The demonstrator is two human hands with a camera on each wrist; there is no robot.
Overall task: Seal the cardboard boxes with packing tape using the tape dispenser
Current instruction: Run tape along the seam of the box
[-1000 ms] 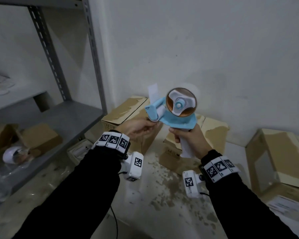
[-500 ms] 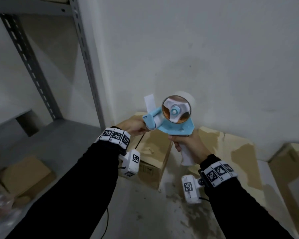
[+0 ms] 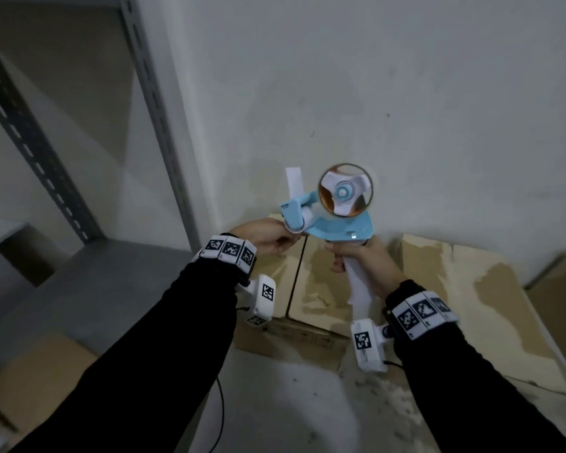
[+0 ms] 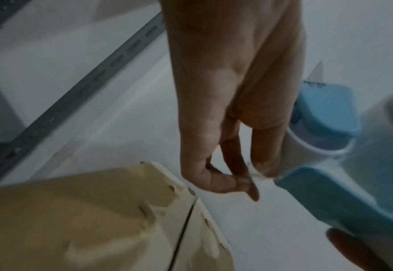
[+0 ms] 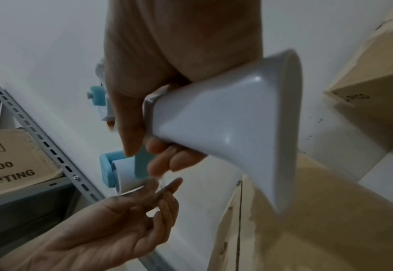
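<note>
A blue tape dispenser point(image 3: 337, 228) with a nearly spent clear roll point(image 3: 345, 191) is held up in front of the wall. My right hand point(image 3: 363, 259) grips its white handle point(image 5: 225, 128). My left hand point(image 3: 265, 238) is just left of the roller point(image 5: 126, 172), and thumb and fingertips point(image 4: 244, 180) pinch the clear tape end there. Below both hands lies a cardboard box point(image 3: 321, 289) with its two top flaps meeting at a dark seam point(image 4: 183, 229); its paper surface is torn in patches.
A grey metal rack upright point(image 3: 164, 125) and shelf point(image 3: 95, 289) stand at the left, with a printed carton point(image 5: 5, 165) on it. More worn boxes point(image 3: 471, 305) line the white wall at the right. A brown box point(image 3: 36, 377) sits at lower left.
The dispenser has risen and its nose has tipped up toward the wall, while the view swung upward. Both hands keep their holds; the left stays at the roller.
</note>
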